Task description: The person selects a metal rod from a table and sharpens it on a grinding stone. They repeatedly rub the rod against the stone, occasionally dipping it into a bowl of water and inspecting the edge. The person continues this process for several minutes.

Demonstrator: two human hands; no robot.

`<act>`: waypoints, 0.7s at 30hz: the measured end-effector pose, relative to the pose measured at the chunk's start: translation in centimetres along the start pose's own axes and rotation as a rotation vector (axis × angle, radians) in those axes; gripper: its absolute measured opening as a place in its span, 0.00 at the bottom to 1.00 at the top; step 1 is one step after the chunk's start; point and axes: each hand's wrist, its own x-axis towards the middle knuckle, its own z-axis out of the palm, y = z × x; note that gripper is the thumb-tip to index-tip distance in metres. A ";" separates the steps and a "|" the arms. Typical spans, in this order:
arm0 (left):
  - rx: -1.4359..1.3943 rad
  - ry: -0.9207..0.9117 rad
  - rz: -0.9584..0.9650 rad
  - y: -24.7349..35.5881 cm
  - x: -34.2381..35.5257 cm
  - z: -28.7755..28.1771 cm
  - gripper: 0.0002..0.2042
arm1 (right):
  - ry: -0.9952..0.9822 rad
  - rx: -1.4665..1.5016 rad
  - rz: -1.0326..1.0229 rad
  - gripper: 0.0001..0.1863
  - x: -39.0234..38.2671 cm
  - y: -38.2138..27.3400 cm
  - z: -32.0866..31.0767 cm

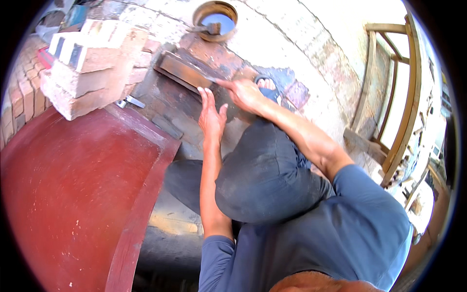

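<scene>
A long brown rectangular block (184, 71) with a worn top lies on a dark, stained patch of ground. My right hand (245, 96) is at the block's near right end, index finger stretched forward and the other fingers curled under. A thin grey blade-like piece (209, 78) shows at its fingertip, lying against the block; its handle, if any, is hidden in the hand. Flat and stretched out, my left hand (212, 117) has its fingertips at the block's near edge, thumb apart, with nothing visible in it.
A round tin (197, 18) with bluish liquid and a brush (212, 29) stands beyond the block. Stacked pale bricks (92, 73) rest on the red panel (82, 194) at left, beside a small metal tool (134, 101). A wooden frame (413, 87) stands right.
</scene>
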 end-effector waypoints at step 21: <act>0.174 -0.255 -0.090 1.8 0.4 -4.7 0.41 | 0.066 -0.006 -0.079 0.26 1.7 1.3 0.7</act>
